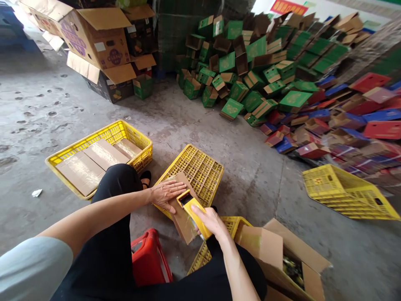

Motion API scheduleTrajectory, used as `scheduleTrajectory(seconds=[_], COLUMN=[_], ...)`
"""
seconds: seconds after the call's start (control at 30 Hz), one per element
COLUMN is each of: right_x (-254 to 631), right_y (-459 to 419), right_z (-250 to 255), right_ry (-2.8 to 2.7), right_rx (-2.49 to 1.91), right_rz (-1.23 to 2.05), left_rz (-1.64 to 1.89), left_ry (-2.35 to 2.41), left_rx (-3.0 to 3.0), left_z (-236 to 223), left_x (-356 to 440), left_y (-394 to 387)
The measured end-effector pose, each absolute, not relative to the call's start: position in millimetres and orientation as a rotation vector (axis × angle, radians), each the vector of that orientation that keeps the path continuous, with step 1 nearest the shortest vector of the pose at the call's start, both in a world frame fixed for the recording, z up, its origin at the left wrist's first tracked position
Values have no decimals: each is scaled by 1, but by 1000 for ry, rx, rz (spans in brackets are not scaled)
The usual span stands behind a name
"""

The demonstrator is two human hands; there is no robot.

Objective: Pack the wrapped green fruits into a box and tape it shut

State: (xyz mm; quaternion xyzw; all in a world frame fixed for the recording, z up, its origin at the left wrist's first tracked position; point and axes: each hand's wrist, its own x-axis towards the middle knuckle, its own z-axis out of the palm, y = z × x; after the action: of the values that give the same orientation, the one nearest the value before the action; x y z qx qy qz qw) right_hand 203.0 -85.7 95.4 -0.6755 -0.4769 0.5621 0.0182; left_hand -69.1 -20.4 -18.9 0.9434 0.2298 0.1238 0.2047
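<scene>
In the head view, a flat brown cardboard box (179,217) lies tilted on an upturned yellow plastic crate (200,175) between my knees. My left hand (166,193) rests flat on the box with its fingers stretched out. Wrapped around a yellow tape dispenser (198,218), my right hand (209,219) holds it against the box's top. Clear tape shows on the box beside the dispenser. To the left, a yellow crate (145,144) holds several brown boxes (105,156) with tape across their tops.
An open carton (272,246) with dark contents stands at my right, by another yellow crate (233,225). A red stool (148,259) is below me. A yellow crate (344,192) lies farther right. Green boxes (232,108), red and blue boxes (382,129), and large cartons (97,42) are piled behind.
</scene>
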Motion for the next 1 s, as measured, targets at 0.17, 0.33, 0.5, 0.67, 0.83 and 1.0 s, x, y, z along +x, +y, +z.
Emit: scheduleTrajectory(seconds=[0.17, 0.33, 0.5, 0.67, 0.83, 1.0], right_x=[212, 212, 211, 209, 220, 235], right_y=[-102, -98, -95, -100, -109, -122], right_z=[103, 91, 86, 98, 103, 98], right_ry=[-1426, -1454, -1458, -1442, -1387, -1318], right_rx=[-2055, -2123, -2147, -2079, -2086, -2071], right_rz=[1708, 1657, 1674, 1676, 1734, 1768], left_rz=[311, 292, 348, 354, 363, 338], left_ry=[648, 648, 538, 530, 539, 564], left_rx=[2644, 2667, 2677, 2685, 2678, 2661], left_z=[-13, -12, -22, -26, -30, -30], left_x=[-70, -62, -52, -52, -51, -51], left_y=[-21, -30, -38, -34, -31, -32])
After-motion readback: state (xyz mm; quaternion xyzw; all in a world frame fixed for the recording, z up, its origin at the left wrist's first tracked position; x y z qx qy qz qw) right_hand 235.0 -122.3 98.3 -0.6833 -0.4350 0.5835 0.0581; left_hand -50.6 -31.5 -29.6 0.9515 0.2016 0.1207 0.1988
